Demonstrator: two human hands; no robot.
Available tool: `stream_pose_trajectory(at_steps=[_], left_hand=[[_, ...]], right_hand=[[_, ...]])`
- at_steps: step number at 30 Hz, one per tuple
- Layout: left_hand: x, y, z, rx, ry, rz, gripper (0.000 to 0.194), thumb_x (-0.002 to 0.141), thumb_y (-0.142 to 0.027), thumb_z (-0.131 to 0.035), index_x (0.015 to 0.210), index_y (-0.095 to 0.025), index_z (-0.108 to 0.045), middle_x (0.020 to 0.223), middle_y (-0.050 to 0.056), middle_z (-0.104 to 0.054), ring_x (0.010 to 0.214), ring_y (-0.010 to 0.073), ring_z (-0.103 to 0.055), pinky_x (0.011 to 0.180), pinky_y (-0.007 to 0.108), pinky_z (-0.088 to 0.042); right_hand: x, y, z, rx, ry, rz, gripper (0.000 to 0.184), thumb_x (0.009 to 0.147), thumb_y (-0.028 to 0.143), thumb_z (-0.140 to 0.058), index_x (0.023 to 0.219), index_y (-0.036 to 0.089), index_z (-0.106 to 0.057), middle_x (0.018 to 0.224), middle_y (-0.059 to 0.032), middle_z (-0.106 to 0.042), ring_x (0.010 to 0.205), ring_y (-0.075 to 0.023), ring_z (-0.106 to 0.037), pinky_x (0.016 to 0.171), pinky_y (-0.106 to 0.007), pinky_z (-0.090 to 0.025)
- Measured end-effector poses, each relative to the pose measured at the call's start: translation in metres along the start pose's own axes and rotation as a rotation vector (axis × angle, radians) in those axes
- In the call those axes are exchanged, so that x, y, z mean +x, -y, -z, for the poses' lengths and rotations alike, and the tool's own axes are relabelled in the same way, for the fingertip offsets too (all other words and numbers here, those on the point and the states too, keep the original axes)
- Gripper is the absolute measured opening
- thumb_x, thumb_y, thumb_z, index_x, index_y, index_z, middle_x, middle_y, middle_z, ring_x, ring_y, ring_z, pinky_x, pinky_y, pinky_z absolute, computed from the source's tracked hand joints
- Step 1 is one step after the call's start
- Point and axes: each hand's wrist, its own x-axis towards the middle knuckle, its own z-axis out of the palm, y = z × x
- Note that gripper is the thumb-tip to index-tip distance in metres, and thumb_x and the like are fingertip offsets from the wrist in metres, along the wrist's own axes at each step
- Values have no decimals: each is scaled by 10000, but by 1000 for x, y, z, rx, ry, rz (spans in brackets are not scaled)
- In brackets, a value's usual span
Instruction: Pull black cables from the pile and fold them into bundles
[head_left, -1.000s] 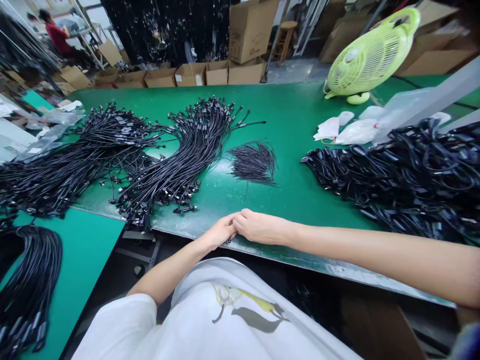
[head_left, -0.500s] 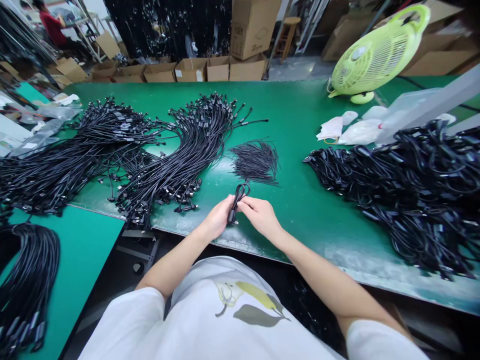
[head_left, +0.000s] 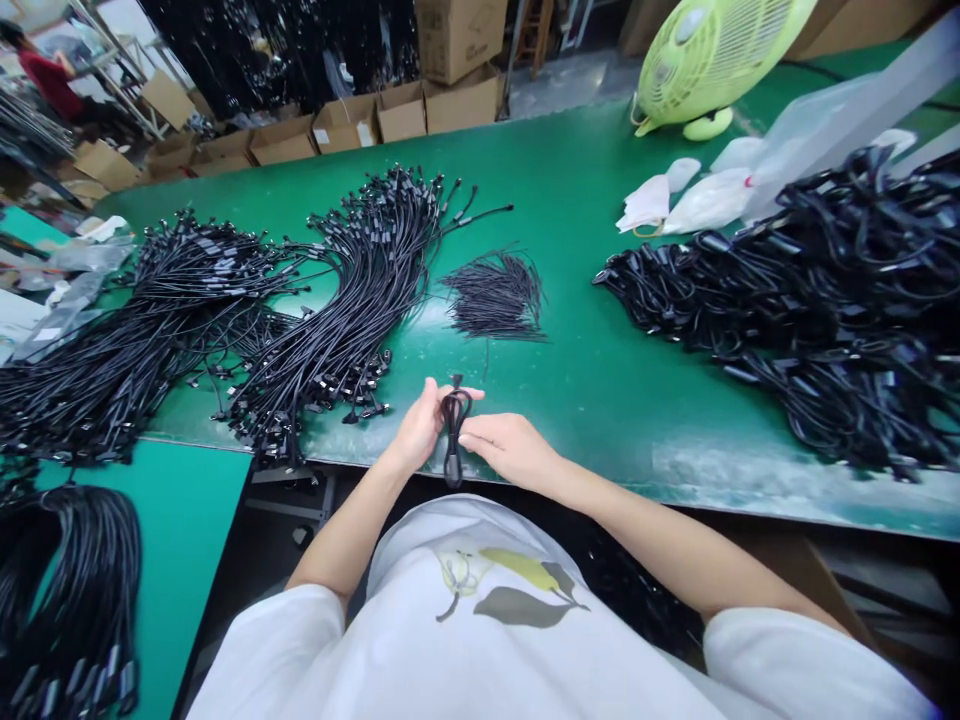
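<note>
Coiled black cable (head_left: 454,425) hangs between the two bare hands, near the front edge of the green table (head_left: 577,400) and a little above the white shirt (head_left: 480,640). Its long axis runs almost straight up and down the view, from the table's far side toward the wearer's body; a small dark end piece points away from the body, above the open loops, and the narrower, thicker dark end points toward the shirt. The left hand (head_left: 418,428) is at one side, its thumb raised and apart from the coil, with a finger reaching behind the loops (its tip shows beyond them). The right hand (head_left: 514,448) meets the other side with its fingertips. The hands are close together, yet how firmly either one closes on the coil cannot be told, since the inner fingers are hidden. Which connector sits at each end is too small to make out. Beyond the coil lies a pile of thin black strips (head_left: 496,296); long loose cables (head_left: 367,280) spread to the left, and a heap of bundled cables (head_left: 810,290) on the right is cut off by the picture's edge.
</note>
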Motion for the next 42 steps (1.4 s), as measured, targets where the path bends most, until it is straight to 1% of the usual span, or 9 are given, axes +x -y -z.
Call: stream_pose_trajectory(at_steps=[6,10,12,15,21,25,30,34,42], left_hand=[[-17,-2,-4,358,300,-96,677,914,-661,-326,841,-158,-773,824,77,-621,761,174,-564,779,308,-453],[-6,28,-9,99,109,80,785,898,-720,-218,938,-137,-741,798,86,-662,748,187,-590,792,343,-470],[-1,31,-7,-42,58,59,652,890,-683,-378,1039,-147,-716,988,109,-702,935,225,-622,899,359,-459],[-3,19,-6,-65,107,-86,486,858,-552,-586,1153,-177,-678,1307,119,-611,1208,266,-543,1045,374,-391],[-13,4,-13,-64,229,-142,514,923,-514,-501,1314,-188,-569,1375,141,-571,1276,257,-520,1116,416,-340],[-7,13,-7,38,74,-112,416,916,-424,-543,1228,-160,-623,1190,122,-693,1117,240,-627,1034,405,-432],[-3,13,-5,468,17,-180,346,907,-348,-549,1213,-210,-636,1150,75,-719,1041,230,-672,978,371,-479],[-5,6,-12,670,95,-286,366,914,-327,-542,1265,-230,-576,1253,71,-665,1120,221,-637,990,348,-465],[-5,-1,-8,835,199,-197,228,921,-245,-451,1100,-184,-578,1033,72,-677,951,205,-617,868,327,-461]], right_hand=[[9,-18,19,122,-151,-163,308,866,343,-457,621,181,-552,626,9,-583,638,-134,-522,627,-240,-333],[2,-3,22,215,-65,-46,327,888,351,-447,655,177,-596,663,-1,-625,660,-130,-537,670,-246,-357],[-1,0,14,266,-27,-42,330,865,370,-489,627,166,-591,663,-7,-615,657,-126,-522,661,-249,-351],[-3,-7,-1,578,24,-175,388,806,489,-586,608,158,-550,554,26,-482,513,-81,-377,526,-226,-280],[-4,-21,-12,980,112,-318,485,772,660,-554,663,197,-465,480,122,-191,403,-54,-123,397,-223,-150],[-17,-14,-1,565,33,-217,386,839,534,-572,734,162,-591,535,55,-396,475,-82,-330,487,-227,-286],[-34,2,17,-339,-417,22,350,940,421,-498,1132,155,-618,1067,-135,-620,988,-241,-565,843,-358,-435],[-28,-9,22,-416,-374,71,361,952,431,-485,1149,139,-566,1058,-132,-614,948,-226,-587,788,-330,-461],[-28,-30,24,-415,-377,98,165,967,263,-419,957,163,-550,878,-65,-581,755,-166,-545,673,-270,-420]])
